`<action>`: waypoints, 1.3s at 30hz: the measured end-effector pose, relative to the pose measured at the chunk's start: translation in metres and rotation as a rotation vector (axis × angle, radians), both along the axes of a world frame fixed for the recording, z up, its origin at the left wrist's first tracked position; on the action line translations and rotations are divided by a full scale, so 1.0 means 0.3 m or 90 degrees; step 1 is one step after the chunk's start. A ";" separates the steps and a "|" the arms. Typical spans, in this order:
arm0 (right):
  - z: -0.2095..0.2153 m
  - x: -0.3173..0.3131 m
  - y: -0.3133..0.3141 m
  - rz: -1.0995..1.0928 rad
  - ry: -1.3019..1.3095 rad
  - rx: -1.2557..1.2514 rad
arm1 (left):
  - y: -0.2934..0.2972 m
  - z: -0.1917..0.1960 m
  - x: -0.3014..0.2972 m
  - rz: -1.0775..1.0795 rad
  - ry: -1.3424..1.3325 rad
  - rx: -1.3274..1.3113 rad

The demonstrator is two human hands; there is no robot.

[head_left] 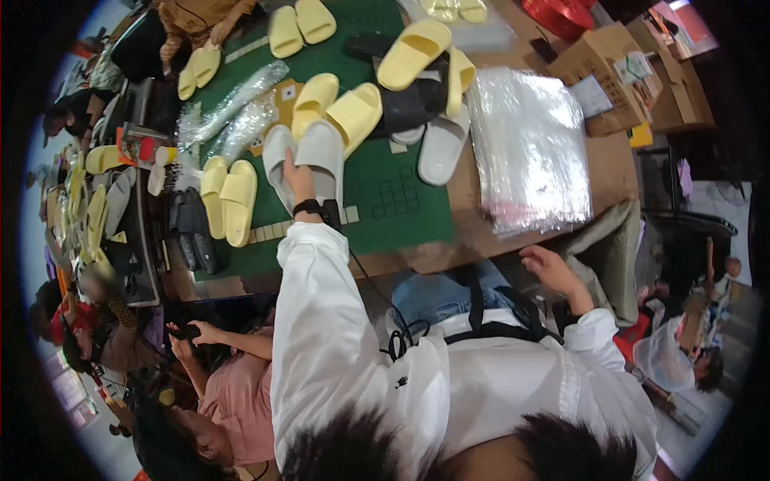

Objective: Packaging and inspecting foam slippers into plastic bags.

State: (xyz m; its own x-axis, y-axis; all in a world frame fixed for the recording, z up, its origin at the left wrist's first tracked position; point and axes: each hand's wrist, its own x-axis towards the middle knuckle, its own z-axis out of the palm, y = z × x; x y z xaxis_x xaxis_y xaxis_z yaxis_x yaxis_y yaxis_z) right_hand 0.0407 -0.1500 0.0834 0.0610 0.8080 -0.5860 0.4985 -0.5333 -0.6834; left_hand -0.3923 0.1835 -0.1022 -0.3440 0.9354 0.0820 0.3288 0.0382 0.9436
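Note:
My left hand (299, 180) reaches over the green mat and is closed on a pair of light grey slippers (325, 152), its fingers at the gap between the two. Just beyond them lie two yellow slippers (355, 118), and another yellow pair (237, 202) sits to the left. My right hand (553, 271) hangs by the table's front edge, near the stack of clear plastic bags (529, 152). It is empty, with its fingers loosely apart. Farther right of the left hand, a pile holds a yellow slipper (414, 54), a black slipper (413, 104) and a grey slipper (443, 148).
Plastic-wrapped bundles (233, 104) lie on the mat (369, 220) beside small pale tiles (269, 232). Dark slippers (192, 232) sit at the left edge. An open cardboard box (601, 68) stands at the back right. A person in pink (237, 393) sits close on my left; another person's hand (220, 32) shows across the table.

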 end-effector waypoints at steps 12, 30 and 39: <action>-0.059 0.077 0.063 -0.016 0.011 0.085 | -0.250 0.627 0.365 0.078 0.079 0.220; -0.224 0.456 0.219 -0.339 0.066 0.308 | -0.650 0.425 1.463 -0.358 0.162 0.117; -0.309 0.596 0.291 -0.393 -0.021 0.305 | -0.631 0.311 1.547 -0.467 0.186 -0.001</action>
State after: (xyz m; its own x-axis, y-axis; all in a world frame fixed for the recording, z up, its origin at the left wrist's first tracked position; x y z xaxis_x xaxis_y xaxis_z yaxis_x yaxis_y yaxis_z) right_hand 0.2195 -0.0628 -0.0093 0.5930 0.7868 -0.1712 0.2320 -0.3706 -0.8993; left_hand 0.0718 -0.0056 -0.0090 0.3962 0.9153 0.0724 0.5048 -0.2830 0.8155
